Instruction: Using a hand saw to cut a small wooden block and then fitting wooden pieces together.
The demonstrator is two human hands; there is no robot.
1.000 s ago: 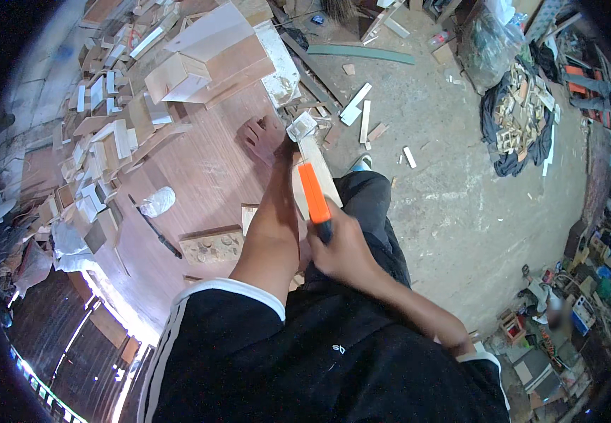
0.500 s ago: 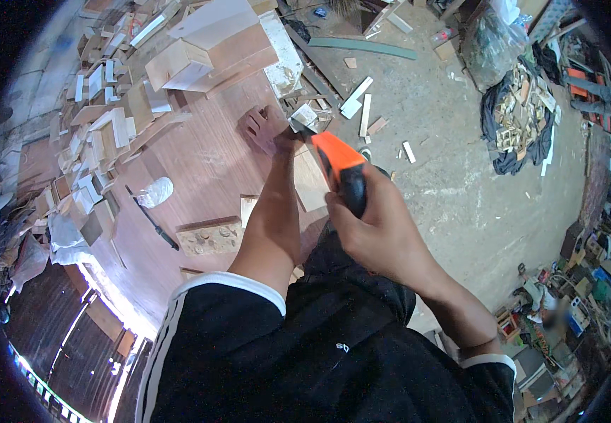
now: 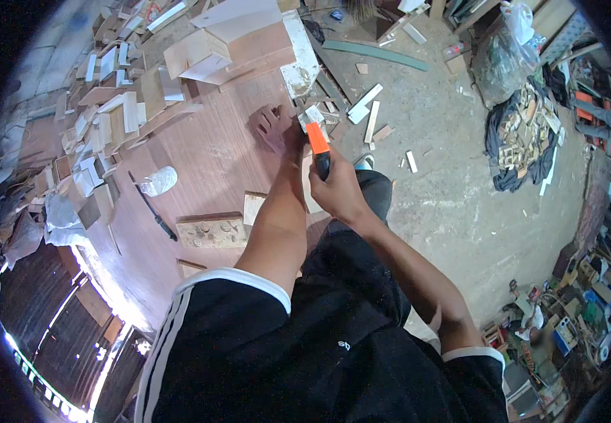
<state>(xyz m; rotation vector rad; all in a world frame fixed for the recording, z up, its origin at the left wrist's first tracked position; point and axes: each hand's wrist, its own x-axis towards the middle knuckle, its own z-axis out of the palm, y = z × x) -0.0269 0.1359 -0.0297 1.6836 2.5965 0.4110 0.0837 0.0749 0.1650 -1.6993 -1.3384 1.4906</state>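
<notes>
In my right hand (image 3: 337,187) is a handsaw (image 3: 317,141) with an orange and black handle, the fingers wrapped round its grip. Its blade points down and away and is mostly hidden behind the handle. Just left of it, my left hand (image 3: 277,130) lies on the reddish wooden tabletop (image 3: 214,155), fingers spread and slightly bent. My left wrist is close beside the saw at the table's right edge. A pale board (image 3: 310,185) shows partly between my left forearm and right hand.
A stained wood block (image 3: 211,233), a long dark tool (image 3: 154,208) and a clear plastic wrap (image 3: 157,182) lie on the table. Wooden boxes (image 3: 228,53) and stacked offcuts fill its far left. Wood scraps (image 3: 372,121) and a debris-filled black sack (image 3: 524,137) are on the floor.
My right hand and the saw have moved forward and down, away from my body, and the right arm is straighter. My left hand stays on the tabletop; the view has shifted slightly.
</notes>
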